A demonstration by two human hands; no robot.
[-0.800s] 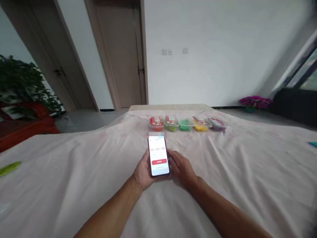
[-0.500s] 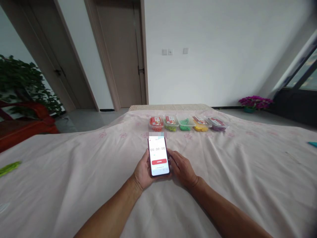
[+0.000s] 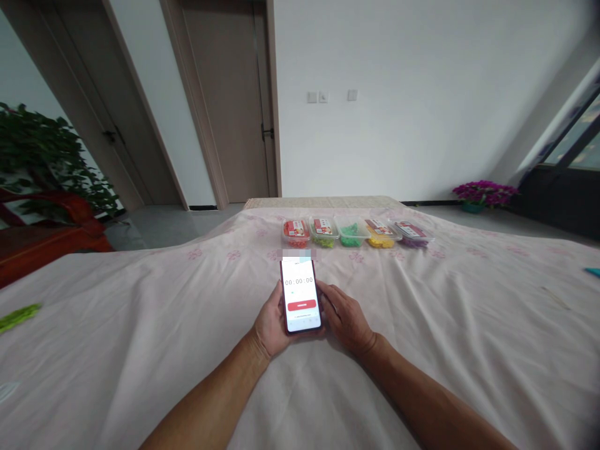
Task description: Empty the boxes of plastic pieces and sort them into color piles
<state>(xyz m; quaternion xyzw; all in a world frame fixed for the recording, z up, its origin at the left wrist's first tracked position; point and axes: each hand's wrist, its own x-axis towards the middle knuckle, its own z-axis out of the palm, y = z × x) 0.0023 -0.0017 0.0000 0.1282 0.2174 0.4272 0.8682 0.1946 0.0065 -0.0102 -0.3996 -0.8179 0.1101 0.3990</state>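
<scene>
A phone [image 3: 300, 295] with a lit white screen, a 00:00:00 timer and a red button stands upright over the pale pink cloth [image 3: 140, 325]. My left hand [image 3: 270, 325] wraps round its left edge and back. My right hand [image 3: 344, 317] curls against its right edge, fingers closed on it. Both forearms reach in from the bottom of the view.
Several clear plastic boxes sit in a row at the far side of the cloth: red [image 3: 295, 231], green [image 3: 350, 232], yellow [image 3: 380, 232], purple [image 3: 411, 233]. A green object [image 3: 17, 317] lies at the left edge. Doors, a potted plant [image 3: 42, 162] and pink flowers [image 3: 484, 192] stand beyond.
</scene>
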